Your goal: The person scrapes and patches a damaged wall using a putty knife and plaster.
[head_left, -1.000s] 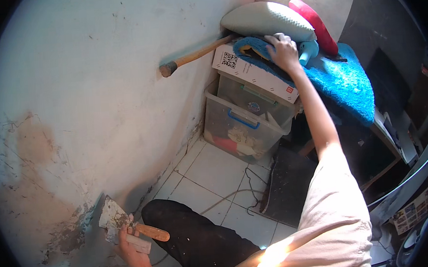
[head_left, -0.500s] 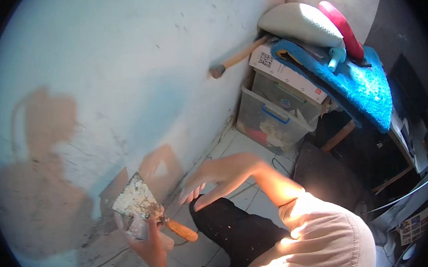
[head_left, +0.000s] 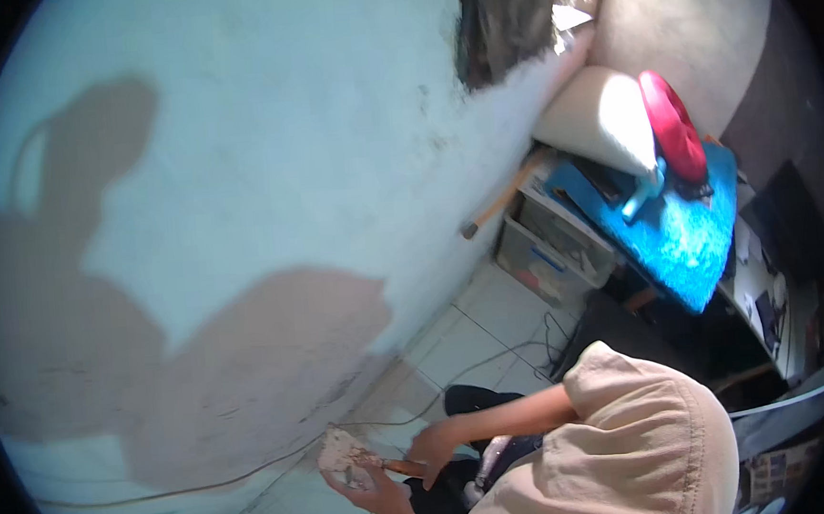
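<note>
A putty knife [head_left: 341,449], its blade crusted with pale plaster-like material, is low in front of me near the foot of the wall. My left hand [head_left: 379,495] holds it around the blade end, with the fingers partly under the pale crust. My right hand [head_left: 433,446] is closed on its wooden handle [head_left: 405,468], most of which the fingers cover. Whether a separate pale lump also lies in my left hand is too small to tell.
The pale blue wall [head_left: 263,172] carries my shadow and scuffs. A thin cable [head_left: 208,489] runs along its foot. At right, a blue cloth [head_left: 693,247], white cushion [head_left: 598,120] and red object [head_left: 672,129] lie above a plastic bin [head_left: 541,262]; a wooden handle [head_left: 494,203] sticks out nearby.
My right hand has come down from open in the air and taken the putty knife's handle. My left hand and the knife now appear lower and farther right; the whole view has shifted.
</note>
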The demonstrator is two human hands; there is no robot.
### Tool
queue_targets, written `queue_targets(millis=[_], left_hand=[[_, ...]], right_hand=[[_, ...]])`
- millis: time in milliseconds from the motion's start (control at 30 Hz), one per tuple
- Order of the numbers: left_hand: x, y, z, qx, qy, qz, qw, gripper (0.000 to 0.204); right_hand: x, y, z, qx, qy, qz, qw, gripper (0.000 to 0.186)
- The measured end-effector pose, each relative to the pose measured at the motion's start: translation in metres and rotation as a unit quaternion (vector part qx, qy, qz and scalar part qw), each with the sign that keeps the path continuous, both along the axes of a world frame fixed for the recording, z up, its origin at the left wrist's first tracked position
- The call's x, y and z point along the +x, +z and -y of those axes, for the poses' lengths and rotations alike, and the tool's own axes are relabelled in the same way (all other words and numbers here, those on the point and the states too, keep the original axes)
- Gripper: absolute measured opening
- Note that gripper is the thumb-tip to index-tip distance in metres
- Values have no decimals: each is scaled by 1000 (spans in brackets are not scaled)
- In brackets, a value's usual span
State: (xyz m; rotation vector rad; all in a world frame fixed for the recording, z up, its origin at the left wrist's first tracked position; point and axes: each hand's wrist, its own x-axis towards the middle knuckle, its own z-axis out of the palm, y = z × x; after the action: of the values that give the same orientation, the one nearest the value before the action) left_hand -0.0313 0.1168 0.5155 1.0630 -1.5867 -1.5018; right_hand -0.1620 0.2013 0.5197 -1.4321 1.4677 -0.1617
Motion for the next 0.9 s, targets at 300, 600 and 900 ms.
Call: queue_targets(millis=[300, 600, 900], left_hand=[[-6, 116, -25, 109, 9, -84, 990, 65], [-10, 191, -64, 291, -35, -138, 946, 65], [17, 199, -75, 320, -53, -128, 937, 56]], right_hand=[[11, 121, -45, 42, -182, 216, 958, 48], [5, 185, -101, -78, -296, 404, 862, 43], [24, 209, -106, -102, -430, 356, 823, 39]])
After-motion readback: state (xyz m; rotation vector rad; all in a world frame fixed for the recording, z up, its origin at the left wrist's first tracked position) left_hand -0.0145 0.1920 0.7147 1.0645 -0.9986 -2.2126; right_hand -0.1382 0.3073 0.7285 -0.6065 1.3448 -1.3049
